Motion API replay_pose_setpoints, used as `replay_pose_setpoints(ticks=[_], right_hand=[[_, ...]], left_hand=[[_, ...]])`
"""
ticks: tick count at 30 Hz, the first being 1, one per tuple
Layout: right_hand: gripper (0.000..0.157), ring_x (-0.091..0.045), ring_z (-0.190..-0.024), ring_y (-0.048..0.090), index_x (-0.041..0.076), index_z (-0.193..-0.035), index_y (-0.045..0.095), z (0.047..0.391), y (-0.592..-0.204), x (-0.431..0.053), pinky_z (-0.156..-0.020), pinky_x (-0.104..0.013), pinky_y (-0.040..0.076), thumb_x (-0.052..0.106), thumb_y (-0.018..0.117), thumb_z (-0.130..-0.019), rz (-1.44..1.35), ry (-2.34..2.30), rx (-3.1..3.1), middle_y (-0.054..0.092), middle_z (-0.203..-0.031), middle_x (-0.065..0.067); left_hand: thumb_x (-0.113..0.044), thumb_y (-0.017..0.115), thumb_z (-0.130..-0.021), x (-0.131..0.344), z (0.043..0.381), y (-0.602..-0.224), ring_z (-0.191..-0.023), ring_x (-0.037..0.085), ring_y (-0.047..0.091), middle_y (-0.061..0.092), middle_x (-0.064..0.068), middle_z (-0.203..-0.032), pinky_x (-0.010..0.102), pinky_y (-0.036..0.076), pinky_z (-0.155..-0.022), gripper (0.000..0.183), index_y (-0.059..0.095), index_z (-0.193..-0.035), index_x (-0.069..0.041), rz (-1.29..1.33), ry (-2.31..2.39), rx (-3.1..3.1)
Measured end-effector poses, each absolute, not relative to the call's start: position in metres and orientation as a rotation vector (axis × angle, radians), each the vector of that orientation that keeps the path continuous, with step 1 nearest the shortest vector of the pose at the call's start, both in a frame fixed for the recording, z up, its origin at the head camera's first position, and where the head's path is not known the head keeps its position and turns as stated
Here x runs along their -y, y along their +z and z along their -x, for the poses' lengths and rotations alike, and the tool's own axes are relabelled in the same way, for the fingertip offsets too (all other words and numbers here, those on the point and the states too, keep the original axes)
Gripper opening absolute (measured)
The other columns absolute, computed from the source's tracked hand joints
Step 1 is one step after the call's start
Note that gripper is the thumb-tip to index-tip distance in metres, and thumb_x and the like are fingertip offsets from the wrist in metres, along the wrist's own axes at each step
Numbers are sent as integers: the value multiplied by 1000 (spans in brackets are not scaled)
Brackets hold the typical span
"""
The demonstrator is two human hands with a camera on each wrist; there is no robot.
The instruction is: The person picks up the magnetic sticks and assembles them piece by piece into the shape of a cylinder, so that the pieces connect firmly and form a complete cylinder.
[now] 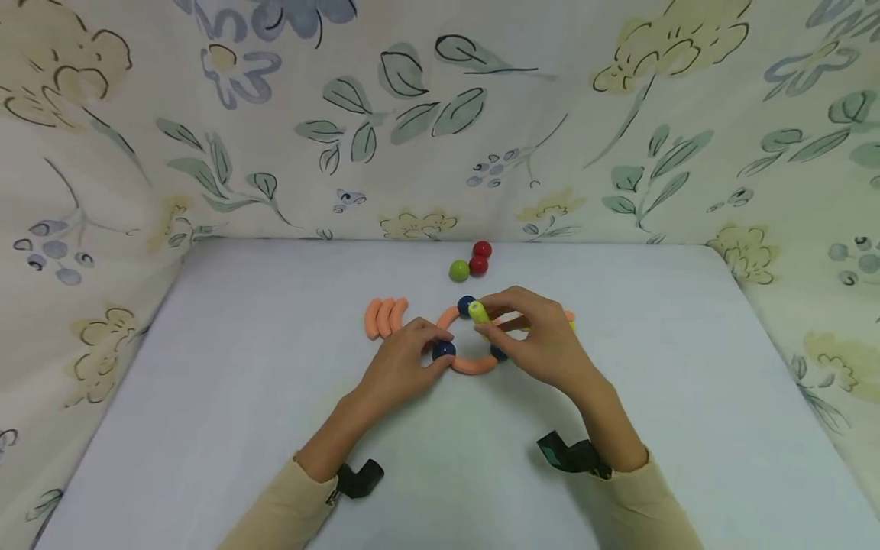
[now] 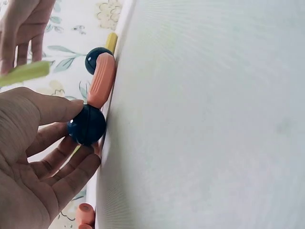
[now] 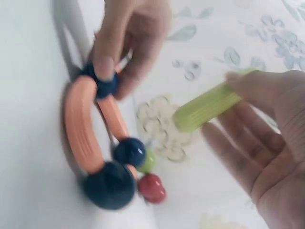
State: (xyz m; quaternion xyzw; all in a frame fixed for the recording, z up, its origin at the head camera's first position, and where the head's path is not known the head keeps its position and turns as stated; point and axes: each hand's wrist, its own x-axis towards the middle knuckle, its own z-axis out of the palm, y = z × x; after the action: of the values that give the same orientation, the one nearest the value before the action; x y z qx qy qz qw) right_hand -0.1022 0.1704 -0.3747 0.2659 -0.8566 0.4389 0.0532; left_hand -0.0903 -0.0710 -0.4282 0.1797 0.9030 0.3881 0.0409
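A ring of navy balls and curved orange rods lies on the table. My left hand [image 1: 399,367] pinches the ring's left navy ball [image 2: 86,125] between thumb and fingers. From that ball a ribbed orange rod [image 1: 474,367] curves along the near side to another navy ball [image 3: 110,185]; a third navy ball [image 1: 467,305] forms the far corner. Above the ring, my right hand [image 1: 539,336] holds a short yellow-green rod [image 3: 209,107] between thumb and fingers, one end sticking out free. The right hand partly hides the ring's right side in the head view.
Several loose curved orange rods [image 1: 385,317] lie left of the ring. Beyond it sit a green ball [image 1: 459,270] and two red balls [image 1: 478,266]. Orange and yellow pieces [image 1: 570,316] show partly behind the right hand. A floral cloth [image 1: 412,168] hangs behind the white table [image 1: 241,397].
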Motion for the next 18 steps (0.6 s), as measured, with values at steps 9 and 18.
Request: replay_pose_setpoints(ticks=[9,18], right_hand=[[29,-17,-102,75,7,-119,70,107,-389,-129,-85,-29,65,1,79,-92,-899,1731,2400,74,-113,-8],[27,-17,-102,74,7,-115,69,110,-404,-133,-82,-26,65,0,79,-91,-888,1713,2400,73,-111,-7]], left_hand=[[-21,82,-94,80,94,-417,-99,17,62,68,3,-114,34,53,-88,28,74,-119,-13,-551,1101,-2720],[-25,83,-93,74,102,-419,-98,16,60,69,1,-109,32,51,-87,23,75,-113,-17,-615,1104,-2690]])
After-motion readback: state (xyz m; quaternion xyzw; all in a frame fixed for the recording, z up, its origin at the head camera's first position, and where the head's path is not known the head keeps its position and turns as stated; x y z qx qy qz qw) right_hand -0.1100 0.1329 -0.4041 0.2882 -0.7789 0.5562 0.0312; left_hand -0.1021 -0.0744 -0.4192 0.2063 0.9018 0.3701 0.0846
